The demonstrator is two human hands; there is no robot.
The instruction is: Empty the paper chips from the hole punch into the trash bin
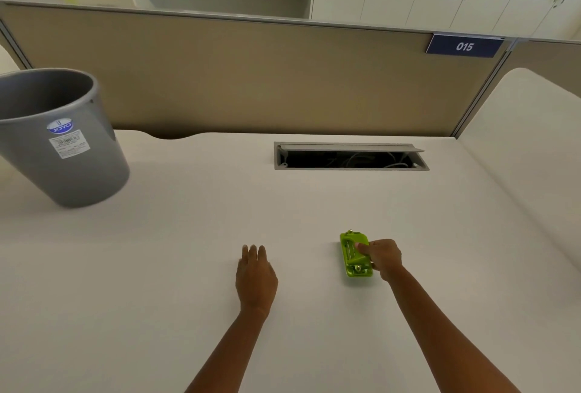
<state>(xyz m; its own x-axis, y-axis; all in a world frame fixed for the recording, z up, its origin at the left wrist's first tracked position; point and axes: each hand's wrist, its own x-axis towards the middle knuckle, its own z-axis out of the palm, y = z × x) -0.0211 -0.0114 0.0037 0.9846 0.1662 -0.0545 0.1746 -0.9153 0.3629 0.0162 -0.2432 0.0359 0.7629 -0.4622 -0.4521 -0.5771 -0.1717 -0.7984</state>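
A lime-green hole punch [353, 256] lies on the white desk [188, 235], right of centre and close to me. My right hand [382, 257] grips its right side, thumb on top. My left hand [255, 276] rests flat on the desk with fingers extended, about a hand's width left of the punch, holding nothing. A grey plastic trash bin [59, 141] with a blue sticker stands on the desk at the far left, its mouth open and its inside not visible to the bottom.
An open cable hatch [349, 158] is cut into the desk near the back. A tan partition [251, 78] with a blue "015" sign [464, 46] walls off the rear. White cabinets stand behind it.
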